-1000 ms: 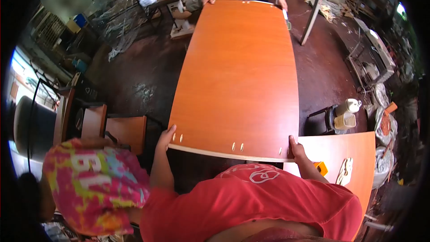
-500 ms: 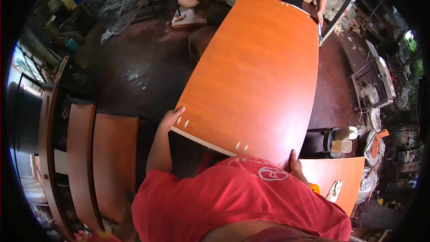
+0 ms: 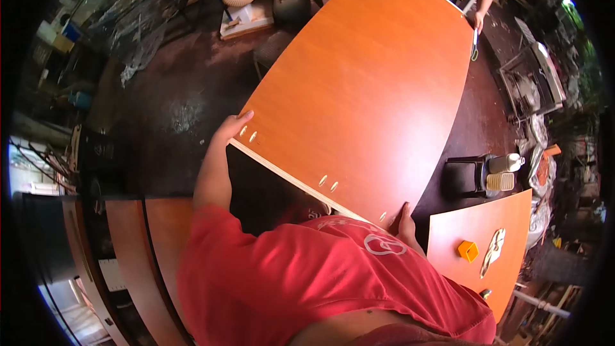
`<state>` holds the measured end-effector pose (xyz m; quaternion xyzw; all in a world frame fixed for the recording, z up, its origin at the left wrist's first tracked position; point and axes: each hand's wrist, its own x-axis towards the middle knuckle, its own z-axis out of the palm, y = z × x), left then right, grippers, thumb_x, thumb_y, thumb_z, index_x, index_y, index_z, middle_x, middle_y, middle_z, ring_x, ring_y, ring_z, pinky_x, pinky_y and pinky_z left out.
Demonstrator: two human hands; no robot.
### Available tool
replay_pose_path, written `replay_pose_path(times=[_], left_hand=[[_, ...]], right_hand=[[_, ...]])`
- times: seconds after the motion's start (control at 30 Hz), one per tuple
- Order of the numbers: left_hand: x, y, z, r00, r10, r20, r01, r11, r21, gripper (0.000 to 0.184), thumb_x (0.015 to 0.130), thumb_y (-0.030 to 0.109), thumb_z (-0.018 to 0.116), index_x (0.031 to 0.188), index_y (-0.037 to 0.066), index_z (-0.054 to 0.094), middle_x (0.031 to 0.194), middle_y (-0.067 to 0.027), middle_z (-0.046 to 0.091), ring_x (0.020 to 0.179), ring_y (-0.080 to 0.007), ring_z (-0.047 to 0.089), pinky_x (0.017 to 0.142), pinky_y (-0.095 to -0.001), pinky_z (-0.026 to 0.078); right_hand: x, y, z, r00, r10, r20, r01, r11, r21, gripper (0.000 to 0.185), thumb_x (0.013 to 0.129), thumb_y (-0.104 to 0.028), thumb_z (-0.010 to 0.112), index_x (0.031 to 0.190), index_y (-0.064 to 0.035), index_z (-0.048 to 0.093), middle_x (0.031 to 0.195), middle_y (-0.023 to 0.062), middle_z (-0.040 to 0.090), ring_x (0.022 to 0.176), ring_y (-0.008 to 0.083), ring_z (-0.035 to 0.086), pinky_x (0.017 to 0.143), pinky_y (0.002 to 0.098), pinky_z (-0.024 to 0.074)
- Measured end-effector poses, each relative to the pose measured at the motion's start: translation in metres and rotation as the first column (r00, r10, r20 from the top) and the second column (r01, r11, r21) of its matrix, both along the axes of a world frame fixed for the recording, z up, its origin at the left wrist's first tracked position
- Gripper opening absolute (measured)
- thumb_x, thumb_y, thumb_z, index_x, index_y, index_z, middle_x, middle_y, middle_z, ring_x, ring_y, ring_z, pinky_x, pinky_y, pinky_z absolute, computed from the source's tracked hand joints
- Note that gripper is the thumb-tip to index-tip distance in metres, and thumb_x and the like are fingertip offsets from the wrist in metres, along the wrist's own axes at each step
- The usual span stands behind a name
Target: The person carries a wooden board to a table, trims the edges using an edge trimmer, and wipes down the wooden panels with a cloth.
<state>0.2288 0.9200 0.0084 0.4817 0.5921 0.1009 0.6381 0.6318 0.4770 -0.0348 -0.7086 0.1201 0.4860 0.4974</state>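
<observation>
A large orange-brown wooden panel (image 3: 359, 83) is held up between me and another person. My left hand (image 3: 234, 127) grips its near left corner, thumb on top and fingers under the edge. At the near right corner, my right hand (image 3: 406, 223) grips the panel with its thumb over the top; most of its fingers are hidden below. Oval slots (image 3: 328, 183) line the near edge, several with pale pieces showing. Across the panel, the other person's hand (image 3: 479, 22) is at the far right corner, and their second hand shows partly at the far left corner.
Behind my right arm lies another orange panel (image 3: 448, 224), bearing a yellow container (image 3: 468, 252) and a crumpled cloth (image 3: 493, 253). A black stool (image 3: 466, 176) stands on the right beside pale plastic containers (image 3: 500, 181). Brown panels (image 3: 131, 230) stand at left.
The held panel has turned slightly, its near end swinging left and up in view. My two hands have moved with it, still gripping. More of the panel behind my right arm shows.
</observation>
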Motion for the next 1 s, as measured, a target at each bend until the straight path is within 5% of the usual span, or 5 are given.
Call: replay_pose_path(times=[0.27,0.43,0.6,0.7,1.0], left_hand=[[0.004,0.11,0.0,0.982,-0.136,-0.133,0.155,0.977,0.146,0.07,0.085,0.057,0.061,0.123,-0.003,0.058,0.119,-0.0121,0.062,0.112,-0.0204,0.057,0.096,-0.0333,0.042],[-0.01,0.24,-0.03,0.955,-0.276,-0.106,0.288,0.948,0.136,0.063,0.088,0.05,0.06,0.122,-0.003,0.058,0.115,-0.0101,0.064,0.106,-0.0178,0.059,0.092,-0.0326,0.044],[-0.02,0.41,-0.043,0.911,-0.402,-0.087,0.412,0.887,0.207,0.057,0.09,0.046,0.061,0.12,-0.003,0.06,0.115,-0.0096,0.064,0.107,-0.0156,0.056,0.094,-0.0314,0.042],[-0.002,0.514,-0.023,0.841,-0.503,-0.2,0.54,0.801,0.258,0.061,0.089,0.051,0.058,0.118,-0.002,0.061,0.112,-0.0093,0.064,0.104,-0.0144,0.057,0.091,-0.0305,0.043],[0.08,0.746,-0.093,0.698,-0.682,-0.217,0.701,0.59,0.401,0.059,0.089,0.054,0.056,0.11,0.0,0.065,0.097,-0.0065,0.068,0.088,-0.0129,0.059,0.081,-0.0313,0.046]], right_hand=[[-0.044,0.069,0.002,0.985,-0.164,-0.055,0.171,0.971,0.164,0.067,0.093,-0.055,0.048,0.125,0.0038,0.05,0.12,0.0149,0.059,0.106,0.0263,0.058,0.091,0.0404,0.0472],[-0.12,0.159,-0.024,0.947,-0.311,-0.075,0.316,0.947,0.054,0.052,0.094,-0.055,0.045,0.105,-0.0056,0.059,0.074,0.0019,0.059,0.059,0.0139,0.051,0.057,0.0319,0.0465],[-0.21,0.263,-0.055,0.913,-0.392,-0.109,0.397,0.918,0.023,0.065,0.096,-0.054,0.039,0.132,-0.0009,0.045,0.127,0.0112,0.056,0.115,0.0276,0.053,0.101,0.0417,0.0403],[-0.255,0.34,-0.054,0.792,-0.423,-0.439,0.535,0.829,0.166,0.064,0.097,-0.054,0.037,0.14,-0.0067,0.037,0.141,0.0072,0.044,0.129,0.0265,0.04,0.108,0.0428,0.0319],[-0.3,0.526,-0.042,0.82,-0.274,-0.503,0.433,0.872,0.23,0.063,0.099,-0.051,0.03,0.146,-0.0082,0.027,0.149,0.0102,0.033,0.138,0.0257,0.029,0.113,0.0463,0.0234]])
